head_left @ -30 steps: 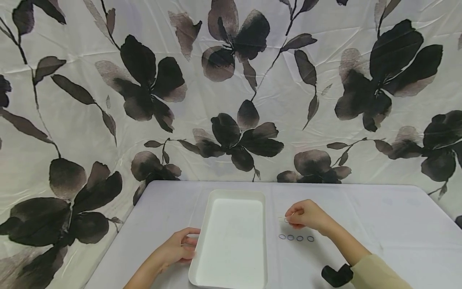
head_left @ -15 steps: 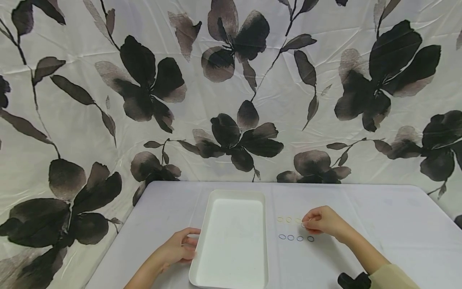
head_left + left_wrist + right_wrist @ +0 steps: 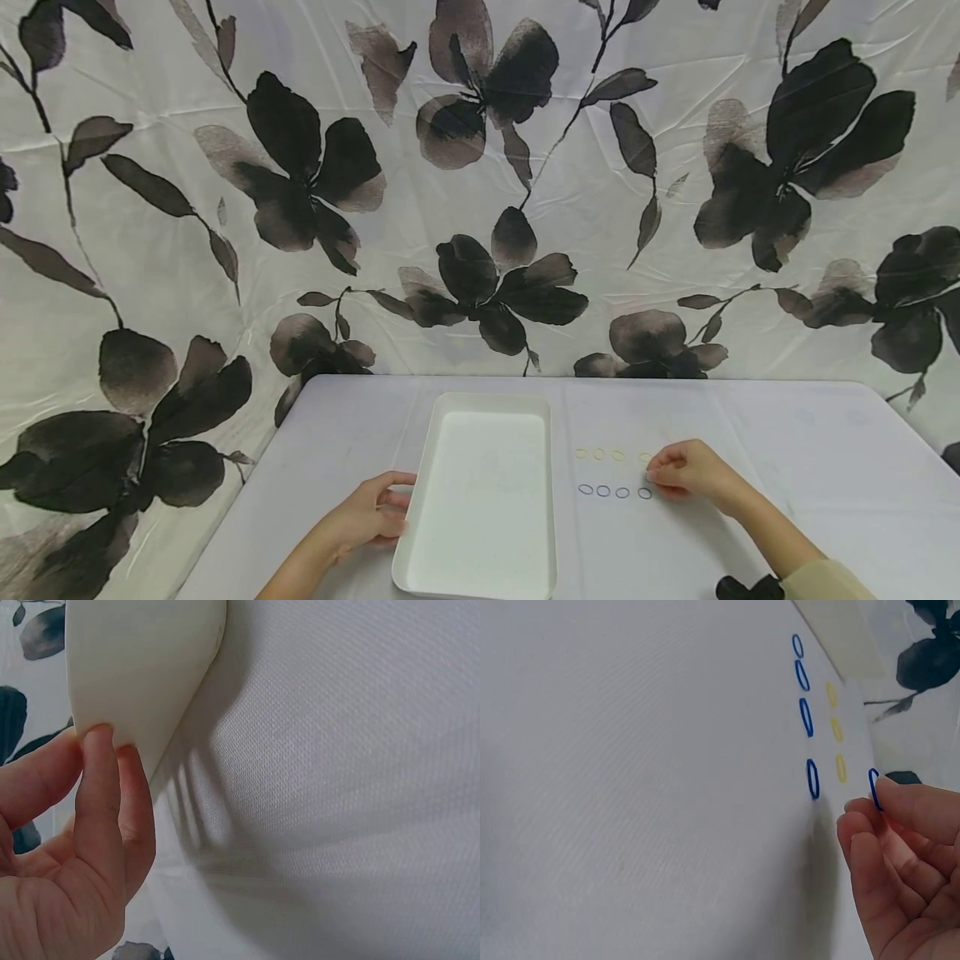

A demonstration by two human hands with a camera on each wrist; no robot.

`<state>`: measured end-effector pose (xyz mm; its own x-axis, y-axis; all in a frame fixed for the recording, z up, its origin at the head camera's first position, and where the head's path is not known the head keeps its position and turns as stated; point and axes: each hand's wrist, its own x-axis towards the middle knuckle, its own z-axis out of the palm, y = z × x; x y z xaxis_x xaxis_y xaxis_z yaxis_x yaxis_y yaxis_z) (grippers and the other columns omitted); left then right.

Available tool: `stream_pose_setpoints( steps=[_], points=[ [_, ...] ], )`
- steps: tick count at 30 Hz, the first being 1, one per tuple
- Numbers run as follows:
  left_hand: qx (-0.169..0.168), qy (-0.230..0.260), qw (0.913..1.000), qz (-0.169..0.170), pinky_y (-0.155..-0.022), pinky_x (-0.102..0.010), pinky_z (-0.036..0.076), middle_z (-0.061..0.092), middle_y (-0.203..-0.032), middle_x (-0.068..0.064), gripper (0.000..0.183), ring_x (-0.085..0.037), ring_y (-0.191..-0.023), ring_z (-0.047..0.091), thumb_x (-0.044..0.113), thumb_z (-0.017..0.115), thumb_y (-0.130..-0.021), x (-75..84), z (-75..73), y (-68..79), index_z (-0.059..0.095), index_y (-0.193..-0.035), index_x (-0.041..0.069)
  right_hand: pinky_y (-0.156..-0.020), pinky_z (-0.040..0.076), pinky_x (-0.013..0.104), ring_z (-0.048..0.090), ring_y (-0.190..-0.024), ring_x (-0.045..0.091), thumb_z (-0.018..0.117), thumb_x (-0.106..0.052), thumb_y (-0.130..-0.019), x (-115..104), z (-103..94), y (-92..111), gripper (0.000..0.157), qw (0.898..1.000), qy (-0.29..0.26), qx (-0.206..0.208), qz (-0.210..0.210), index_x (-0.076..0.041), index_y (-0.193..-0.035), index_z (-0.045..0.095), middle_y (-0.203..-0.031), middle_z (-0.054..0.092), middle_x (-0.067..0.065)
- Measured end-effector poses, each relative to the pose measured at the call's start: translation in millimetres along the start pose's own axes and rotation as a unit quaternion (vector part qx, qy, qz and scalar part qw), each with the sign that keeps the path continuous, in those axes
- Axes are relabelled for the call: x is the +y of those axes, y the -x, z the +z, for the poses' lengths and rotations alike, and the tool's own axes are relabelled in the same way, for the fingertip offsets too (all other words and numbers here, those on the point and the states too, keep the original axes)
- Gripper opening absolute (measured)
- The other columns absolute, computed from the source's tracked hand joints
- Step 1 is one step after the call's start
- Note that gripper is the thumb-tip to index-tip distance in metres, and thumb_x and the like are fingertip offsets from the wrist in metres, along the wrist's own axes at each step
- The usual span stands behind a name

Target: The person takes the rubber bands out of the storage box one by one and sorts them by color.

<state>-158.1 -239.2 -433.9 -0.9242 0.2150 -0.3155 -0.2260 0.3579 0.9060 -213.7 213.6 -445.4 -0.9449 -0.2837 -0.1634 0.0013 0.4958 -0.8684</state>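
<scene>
A small blue ring is pinched between the thumb and fingertips of my right hand, held above the right part of the table. Left of that hand lie two rows of similar thin rings: yellow rings behind and blue rings in front. One yellow ring sits right beside my fingertips. My left hand holds the left edge of a shallow white tray, its fingertips on the wall near the rim. Nothing lies in the tray.
A white cloth covers the table, with light creases. Behind it hangs a white curtain with dark flowers. A black wrist device sits by my right sleeve.
My right hand has moved right and a little toward me along the rows, uncovering the yellow rings behind it. The left hand and the tray have stayed put.
</scene>
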Motion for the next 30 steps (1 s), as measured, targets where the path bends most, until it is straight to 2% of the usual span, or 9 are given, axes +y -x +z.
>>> stream_pose_setpoints(
  steps=[7, 15, 20, 26, 30],
  points=[
    [-0.003, 0.001, 1.0000, 0.000, -0.066, -0.035, 0.053, 0.057, -0.105, -0.017, 0.064, -0.022, -0.084, 0.058, -0.013, 0.062, -0.074, 0.8, 0.1, 0.1, 0.040, -0.133, -0.004, -0.050, 0.043, 0.022, 0.050, -0.056, 0.012, 0.066, -0.007, -0.083, 10, -1.5, 4, 0.013, 1.000, -0.010, -0.002, 0.008, 0.006, -0.085, 0.065, -0.063, 0.058, 0.001],
    [-0.003, 0.004, 1.0000, -0.002, -0.065, -0.035, 0.053, 0.057, -0.104, -0.016, 0.065, -0.021, -0.084, 0.059, -0.014, 0.063, -0.073, 1.1, -0.3, -0.2, 0.039, -0.133, -0.005, -0.052, 0.048, 0.022, 0.054, -0.059, 0.011, 0.066, -0.005, -0.082, 16, -0.3, 7, 0.010, 0.999, 0.004, 0.011, 0.030, 0.005, -0.084, 0.066, -0.066, 0.060, 0.000],
    [-0.003, 0.002, 1.0000, -0.003, -0.065, -0.035, 0.053, 0.057, -0.104, -0.016, 0.064, -0.021, -0.085, 0.059, -0.013, 0.063, -0.074, 0.4, 0.0, -1.6, 0.040, -0.133, -0.004, -0.051, 0.046, 0.021, 0.053, -0.058, 0.011, 0.067, -0.006, -0.081, 19, -0.3, 9, 0.009, 0.999, 0.020, 0.022, 0.039, 0.003, -0.083, 0.067, -0.066, 0.059, -0.001],
    [-0.015, 0.004, 0.9999, 0.000, -0.067, -0.036, 0.053, 0.058, -0.107, -0.016, 0.063, -0.021, -0.086, 0.059, -0.010, 0.063, -0.077, -1.6, -3.2, 1.1, 0.038, -0.134, -0.005, -0.048, 0.043, 0.022, 0.051, -0.056, 0.011, 0.069, -0.010, -0.081, 22, -2.4, 11, 0.013, 0.999, 0.029, 0.008, 0.030, 0.002, -0.085, 0.068, -0.064, 0.058, -0.002],
    [-0.037, -0.002, 0.9992, 0.013, -0.070, -0.037, 0.053, 0.058, -0.106, -0.014, 0.063, -0.021, -0.087, 0.059, -0.006, 0.065, -0.079, -3.7, -7.8, 2.1, 0.037, -0.136, -0.005, -0.047, 0.041, 0.022, 0.051, -0.056, 0.013, 0.068, -0.013, -0.082, 23, -8.8, 12, 0.016, 0.999, 0.036, -0.004, 0.016, 0.002, -0.088, 0.067, -0.064, 0.057, -0.001]
  ],
)
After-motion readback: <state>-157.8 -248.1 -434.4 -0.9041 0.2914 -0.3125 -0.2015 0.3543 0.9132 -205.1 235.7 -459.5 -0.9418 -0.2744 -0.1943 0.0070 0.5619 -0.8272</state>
